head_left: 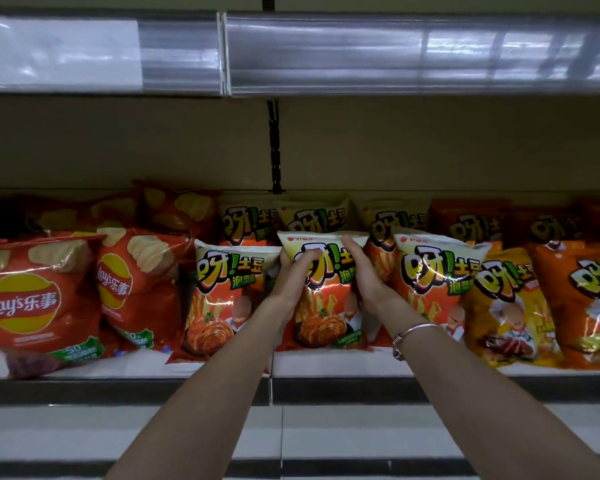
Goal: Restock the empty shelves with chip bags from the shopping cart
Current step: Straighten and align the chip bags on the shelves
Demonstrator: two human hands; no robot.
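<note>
Item: kimchi-flavour chip bag point(326, 306), upright in the front row of the stocked shelf point(326, 366), between two bags of the same print, the left neighbour point(222, 299) and the right neighbour point(437, 282), touching or nearly touching both. Hold: left hand point(291, 275) curled over its upper left corner, right hand point(366, 275) clasping its upper right edge; both grips narrow, closed on the bag. Adjacent stock: Lay's bags point(32, 299) to the left, yellow bag point(506, 306) to the right. Shopping cart: not in view. Step judged in hand: seating and facing this bag. Handling advice: keep the squeeze light, since the air-filled pack dents and the chips crush; set the base flat on the shelf, label square to the front, top level with its neighbours; let go one hand at a time so it does not tip forward.
</note>
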